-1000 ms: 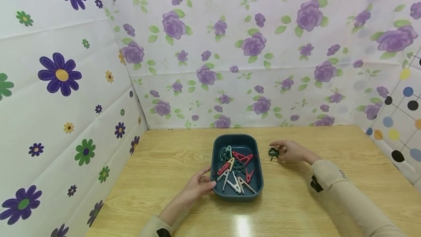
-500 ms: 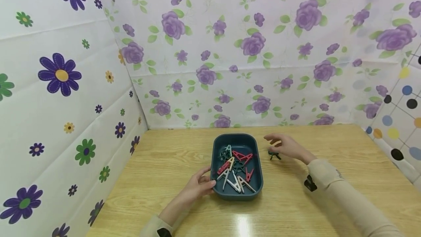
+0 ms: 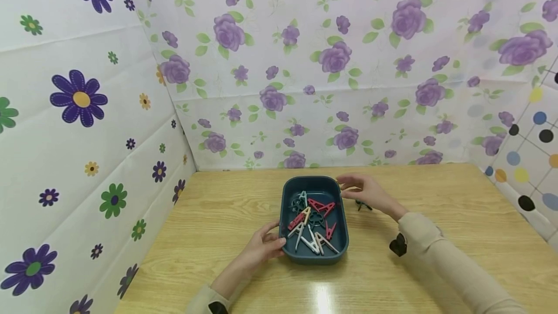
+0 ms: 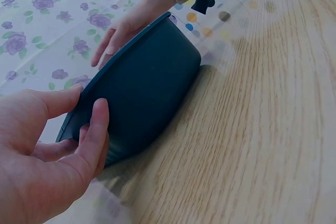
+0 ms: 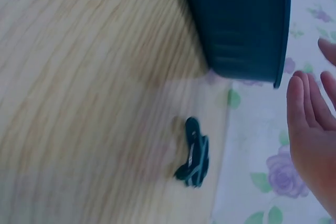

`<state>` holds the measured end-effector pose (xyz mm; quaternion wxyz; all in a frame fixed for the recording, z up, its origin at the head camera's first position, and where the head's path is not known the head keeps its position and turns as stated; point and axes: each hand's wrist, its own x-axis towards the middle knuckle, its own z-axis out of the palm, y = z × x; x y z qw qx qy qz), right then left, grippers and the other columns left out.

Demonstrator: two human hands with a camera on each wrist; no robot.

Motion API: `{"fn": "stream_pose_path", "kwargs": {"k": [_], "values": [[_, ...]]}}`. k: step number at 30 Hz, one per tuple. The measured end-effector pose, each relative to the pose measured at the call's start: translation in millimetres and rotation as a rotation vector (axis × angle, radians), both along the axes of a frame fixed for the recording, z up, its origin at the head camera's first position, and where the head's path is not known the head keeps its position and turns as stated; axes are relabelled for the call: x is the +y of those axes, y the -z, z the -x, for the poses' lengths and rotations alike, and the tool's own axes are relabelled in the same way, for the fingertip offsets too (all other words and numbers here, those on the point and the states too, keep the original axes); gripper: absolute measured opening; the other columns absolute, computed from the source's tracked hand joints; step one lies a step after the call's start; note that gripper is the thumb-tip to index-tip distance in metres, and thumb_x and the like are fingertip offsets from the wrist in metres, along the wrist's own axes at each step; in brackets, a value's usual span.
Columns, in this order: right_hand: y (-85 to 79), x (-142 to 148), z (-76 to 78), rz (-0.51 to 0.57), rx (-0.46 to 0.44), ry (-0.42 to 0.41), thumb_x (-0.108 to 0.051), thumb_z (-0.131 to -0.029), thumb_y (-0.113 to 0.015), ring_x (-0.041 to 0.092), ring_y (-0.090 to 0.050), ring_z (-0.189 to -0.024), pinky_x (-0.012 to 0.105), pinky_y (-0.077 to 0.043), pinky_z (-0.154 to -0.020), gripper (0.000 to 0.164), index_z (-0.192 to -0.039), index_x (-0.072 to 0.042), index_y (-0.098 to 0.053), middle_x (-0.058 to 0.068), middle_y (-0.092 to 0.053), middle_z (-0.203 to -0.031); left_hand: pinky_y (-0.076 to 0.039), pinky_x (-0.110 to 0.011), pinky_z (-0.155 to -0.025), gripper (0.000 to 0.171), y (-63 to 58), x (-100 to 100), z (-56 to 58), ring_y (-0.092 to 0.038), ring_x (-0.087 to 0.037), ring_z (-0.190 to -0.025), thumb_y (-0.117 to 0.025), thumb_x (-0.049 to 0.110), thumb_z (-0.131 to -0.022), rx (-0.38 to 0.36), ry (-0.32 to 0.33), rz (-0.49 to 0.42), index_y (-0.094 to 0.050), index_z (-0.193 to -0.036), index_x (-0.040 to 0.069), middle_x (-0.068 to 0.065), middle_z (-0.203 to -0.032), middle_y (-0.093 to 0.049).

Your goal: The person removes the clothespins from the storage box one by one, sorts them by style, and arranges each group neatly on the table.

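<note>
A dark teal plastic bin (image 3: 314,259) stands on the wooden table with clothespins inside. Among them are red clothespins (image 3: 330,230), pale ones such as a beige clothespin (image 3: 320,243), and dark green flower-shaped clips (image 3: 316,219). My left hand (image 3: 260,246) grips the bin's left side, thumb at the rim and fingers against the outer wall (image 4: 142,87). Near the far right corner of the bin is my right hand (image 3: 368,193), fingers extended and holding nothing. Beneath it, a dark green clip (image 5: 195,156) lies on the table, partly hidden by the hand in the head view.
The light wooden table (image 3: 226,197) ends at the back against a cloth with purple roses (image 3: 272,98). A daisy-patterned cloth (image 3: 83,159) hangs on the left, and a dotted one (image 3: 520,176) on the right.
My right hand has let go of the dark green clip, leaving it on the table, then lifted and moved left toward the bin's far right corner. My left hand has stayed put.
</note>
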<state>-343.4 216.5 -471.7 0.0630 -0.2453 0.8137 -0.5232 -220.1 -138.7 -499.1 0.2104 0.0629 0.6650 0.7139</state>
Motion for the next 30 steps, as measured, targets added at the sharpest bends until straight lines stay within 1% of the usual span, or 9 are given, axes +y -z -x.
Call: {"fn": "stream_pose_path", "kwargs": {"k": [3,7,12,16,19,22,25,27,30], "values": [[-6.5,-8,-3.2,0.000,-0.016,-0.048,-0.030,-0.090,-0.069,0.031,-0.054,-0.125,0.037,-0.051,-0.097,0.056,-0.139,-0.012,-0.049,0.013,-0.054,-0.139,-0.056,-0.026,-0.079,0.069,-0.4,0,0.0,-0.065,-0.012,-0.087,-0.064,0.017,-0.093,0.002,0.000,0.000,-0.026,-0.150,0.005,-0.027,-0.123,-0.057],[-11.4,-17,-4.4,0.004,-0.028,-0.104,-0.028,-0.090,-0.069,0.031,-0.050,-0.130,0.048,-0.043,-0.105,0.057,-0.141,-0.015,-0.047,0.012,-0.052,-0.141,-0.056,-0.026,-0.079,0.070,-0.6,0,0.2,-0.065,-0.012,-0.087,-0.065,0.017,-0.093,0.004,-0.004,0.000,-0.027,-0.150,0.006,-0.027,-0.122,-0.058],[-13.7,-28,-3.5,0.009,-0.038,-0.192,-0.019,-0.090,-0.069,0.032,-0.049,-0.131,0.052,-0.040,-0.107,0.054,-0.140,-0.019,-0.048,0.015,-0.048,-0.144,-0.056,-0.026,-0.079,0.070,0.9,-1,1.1,-0.066,-0.013,-0.088,-0.066,0.018,-0.093,0.006,-0.001,0.000,-0.028,-0.150,0.005,-0.027,-0.122,-0.057],[-13.7,-37,-2.3,0.002,-0.031,-0.260,-0.010,-0.088,-0.070,0.035,-0.048,-0.130,0.051,-0.039,-0.108,0.056,-0.139,-0.016,-0.048,0.017,-0.047,-0.145,-0.056,-0.026,-0.079,0.070,1.7,-1,1.2,-0.065,-0.012,-0.087,-0.065,0.018,-0.093,0.003,0.000,0.004,-0.027,-0.150,0.005,-0.026,-0.121,-0.058],[-13.3,-43,-1.8,-0.029,-0.022,-0.293,-0.009,-0.086,-0.072,0.035,-0.048,-0.130,0.048,-0.041,-0.107,0.058,-0.139,-0.016,-0.049,0.014,-0.048,-0.144,-0.056,-0.027,-0.079,0.069,2.1,-1,0.9,-0.065,-0.012,-0.086,-0.065,0.017,-0.093,-0.001,-0.004,0.007,-0.027,-0.150,0.005,-0.025,-0.121,-0.059],[-13.8,-50,-2.6,-0.074,-0.001,-0.312,-0.012,-0.084,-0.074,0.034,-0.050,-0.129,0.044,-0.044,-0.106,0.060,-0.138,-0.016,-0.049,0.016,-0.049,-0.143,-0.056,-0.026,-0.079,0.068,2.6,-1,1.1,-0.065,-0.011,-0.086,-0.064,0.016,-0.094,-0.001,-0.005,0.011,-0.027,-0.150,0.005,-0.025,-0.121,-0.059],[-13.5,-56,-2.9,-0.119,0.015,-0.342,-0.009,-0.083,-0.075,0.036,-0.051,-0.128,0.048,-0.044,-0.105,0.062,-0.139,-0.010,-0.048,0.022,-0.049,-0.141,-0.056,-0.026,-0.079,0.067,3.6,-1,1.4,-0.065,-0.012,-0.087,-0.063,0.016,-0.094,0.000,-0.004,0.010,-0.028,-0.150,0.005,-0.026,-0.122,-0.058],[-12.4,-60,-2.8,-0.171,0.036,-0.357,-0.008,-0.082,-0.075,0.036,-0.052,-0.127,0.050,-0.044,-0.104,0.064,-0.139,-0.005,-0.047,0.022,-0.050,-0.140,-0.056,-0.026,-0.079,0.066,4.2,-1,1.7,-0.065,-0.012,-0.088,-0.063,0.016,-0.094,0.003,-0.003,0.007,-0.028,-0.149,0.004,-0.027,-0.123,-0.057],[-9.8,-66,-2.0,-0.279,0.083,-0.359,-0.008,-0.081,-0.076,0.032,-0.053,-0.127,0.048,-0.045,-0.103,0.066,-0.140,-0.003,-0.046,0.017,-0.053,-0.139,-0.056,-0.026,-0.079,0.067,5.0,-2,1.8,-0.065,-0.013,-0.088,-0.064,0.017,-0.094,0.012,0.001,0.004,-0.028,-0.149,0.003,-0.028,-0.124,-0.057]]}}
